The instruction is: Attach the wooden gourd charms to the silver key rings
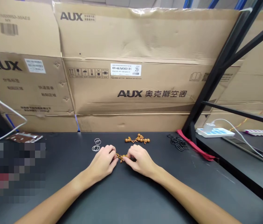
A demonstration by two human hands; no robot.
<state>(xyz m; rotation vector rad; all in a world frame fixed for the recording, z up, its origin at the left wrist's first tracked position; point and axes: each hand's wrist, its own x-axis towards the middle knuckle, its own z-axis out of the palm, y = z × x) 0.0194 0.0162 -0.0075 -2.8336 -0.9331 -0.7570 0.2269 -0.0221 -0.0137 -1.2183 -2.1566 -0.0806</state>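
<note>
Above the middle of the black table, my left hand (103, 161) and my right hand (141, 160) face each other. Between them runs a string of brown wooden beads (121, 157), its ends covered by my fingers. The fingertips of my left hand pinch its left end, where a small pale bit shows that I cannot make out. Thumb and fingers of my right hand close round the beads at the other end. Just beyond lies a second group of brown bead strings (138, 138). Several metal split rings (96, 148) rest beyond my left hand.
A pile of black loops (178, 143) lies at the right, beside a red strap (198, 148) and a black metal frame (215, 74). Large cardboard boxes (131, 40) wall off the back. A white power strip (215, 133) and a phone-like slab (248, 148) sit farther right.
</note>
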